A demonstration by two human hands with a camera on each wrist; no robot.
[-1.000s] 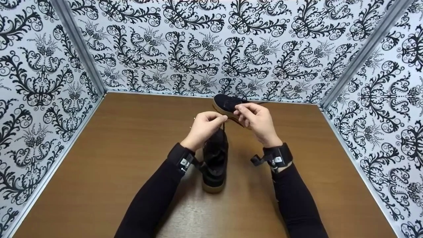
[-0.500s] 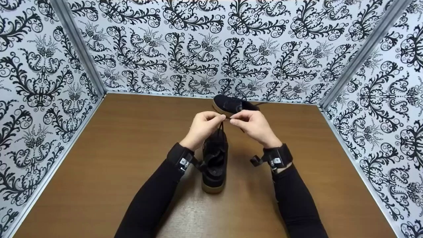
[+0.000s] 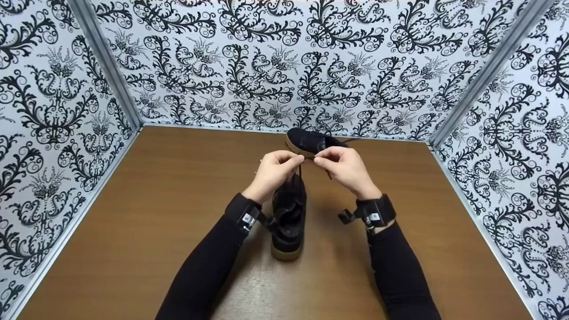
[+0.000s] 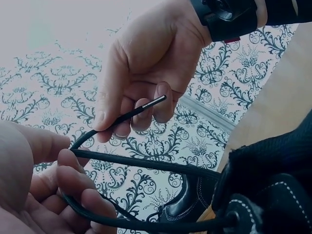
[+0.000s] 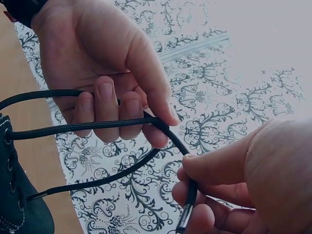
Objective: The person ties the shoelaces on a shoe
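Note:
A black shoe [image 3: 286,243] with a tan sole stands on the table, its toe pointing away from me. Black shoelaces [image 5: 78,126] rise from its eyelets to both hands. My left hand [image 3: 272,172] pinches the laces between thumb and forefinger above the toe; one strand also runs across its other fingers [image 5: 105,100]. Close on its right, my right hand [image 3: 347,170] pinches one lace a little short of its tip [image 4: 155,101]. In the right wrist view, the other lace's end hangs loose beside the shoe. The toe is partly hidden behind the left hand.
A second dark shoe [image 3: 306,138] with a tan sole lies at the back of the wooden table [image 3: 191,178], near the patterned wall [image 3: 275,66]. Its laces trail to the right. Patterned panels also stand on the left and right sides.
A second ago my right hand was slightly higher and apart from the left. It came down beside the left hand, pinched the lace, then shifted slightly right. The left hand has barely moved.

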